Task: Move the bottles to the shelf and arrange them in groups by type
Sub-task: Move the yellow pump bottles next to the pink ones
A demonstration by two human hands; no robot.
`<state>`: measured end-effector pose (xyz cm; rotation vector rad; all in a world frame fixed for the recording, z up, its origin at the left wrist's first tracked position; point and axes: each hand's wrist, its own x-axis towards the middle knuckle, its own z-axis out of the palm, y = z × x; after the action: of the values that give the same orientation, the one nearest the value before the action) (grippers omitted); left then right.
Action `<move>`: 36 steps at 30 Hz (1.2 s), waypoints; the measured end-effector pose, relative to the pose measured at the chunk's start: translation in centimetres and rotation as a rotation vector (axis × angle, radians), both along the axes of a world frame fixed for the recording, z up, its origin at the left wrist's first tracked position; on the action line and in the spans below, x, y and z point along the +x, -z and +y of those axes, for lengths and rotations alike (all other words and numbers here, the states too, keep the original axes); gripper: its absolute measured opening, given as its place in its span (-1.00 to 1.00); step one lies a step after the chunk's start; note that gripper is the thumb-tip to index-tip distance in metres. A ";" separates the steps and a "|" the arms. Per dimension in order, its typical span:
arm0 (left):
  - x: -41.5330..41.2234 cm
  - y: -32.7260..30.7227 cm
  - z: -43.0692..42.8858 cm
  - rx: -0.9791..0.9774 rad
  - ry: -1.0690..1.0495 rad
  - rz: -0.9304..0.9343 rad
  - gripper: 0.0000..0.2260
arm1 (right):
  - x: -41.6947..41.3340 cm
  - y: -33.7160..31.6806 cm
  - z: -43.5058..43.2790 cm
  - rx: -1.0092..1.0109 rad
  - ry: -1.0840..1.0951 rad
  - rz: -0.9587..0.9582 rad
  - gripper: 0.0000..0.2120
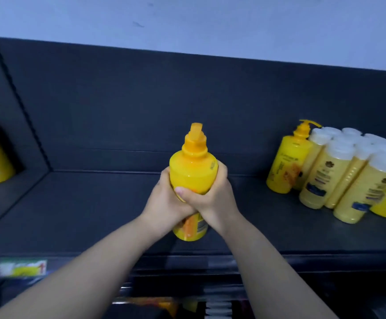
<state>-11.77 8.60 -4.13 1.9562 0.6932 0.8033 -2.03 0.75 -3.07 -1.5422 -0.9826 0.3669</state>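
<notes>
Dark shelf (90, 217). White-capped bottles (346, 171) clustered at shelf's right end, standing pump bottle (286, 164) touching them. Held pump bottle (193, 171) upright over shelf's middle front; left hand (164, 203), right hand (213, 199) both curled round it.

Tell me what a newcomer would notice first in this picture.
The bright yellow pump bottle at centre grabs the eye, held upright over the dark shelf, with the left grip and right grip wrapped round its body. Next comes the cluster of white-capped bottles, pale yellow, at the shelf's right end, with a second pump bottle standing on their left.
</notes>
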 end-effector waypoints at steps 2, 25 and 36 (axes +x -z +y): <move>-3.7 -0.5 1.8 0.033 -0.043 0.007 -0.21 | -3.5 -0.3 1.9 0.017 -0.035 -0.001 -0.10; -41.9 0.8 22.0 0.190 -0.323 -0.117 -0.19 | -38.3 1.3 26.3 -0.079 -0.451 -0.113 0.02; -36.4 3.1 28.3 0.067 -0.317 -0.059 -0.21 | -32.8 3.2 32.6 -0.163 -0.439 -0.141 0.02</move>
<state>-48.17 36.90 -7.22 1.8989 0.9671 1.0834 -34.86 33.39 -6.28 -1.5052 -1.4365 0.6656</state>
